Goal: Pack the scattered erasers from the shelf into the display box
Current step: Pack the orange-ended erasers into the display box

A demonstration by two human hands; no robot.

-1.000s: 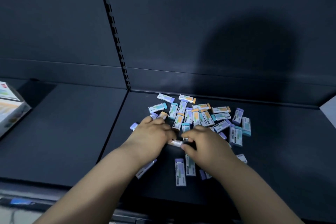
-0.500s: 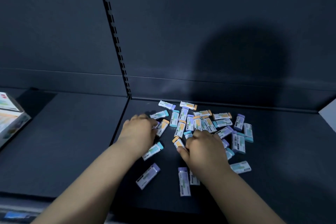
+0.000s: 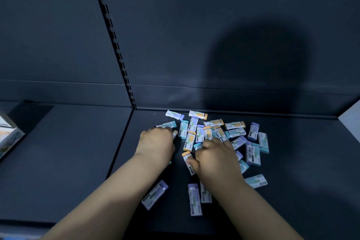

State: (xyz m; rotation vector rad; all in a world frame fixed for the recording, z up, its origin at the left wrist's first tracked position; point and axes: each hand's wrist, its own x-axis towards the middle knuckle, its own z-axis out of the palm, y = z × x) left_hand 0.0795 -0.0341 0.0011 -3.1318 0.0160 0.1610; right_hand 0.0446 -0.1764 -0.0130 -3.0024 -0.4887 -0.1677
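Left hand (image 3: 155, 142) and right hand (image 3: 214, 160) curl around erasers (image 3: 200, 133); labels illegible.

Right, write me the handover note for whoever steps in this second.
Left hand: fingers curled at the pile's left edge, an eraser end showing at its fingertips; grip unclear.
Right hand: curled over the pile's middle, thumb on an orange-capped eraser; grip unclear.
Erasers: all in view lie scattered on the shelf, a few strays nearer the front edge.
Display box: far left, on the neighbouring shelf section; its contents cannot be seen.
Done: nothing visibly packed.
Left: gather the erasers and fill the box.
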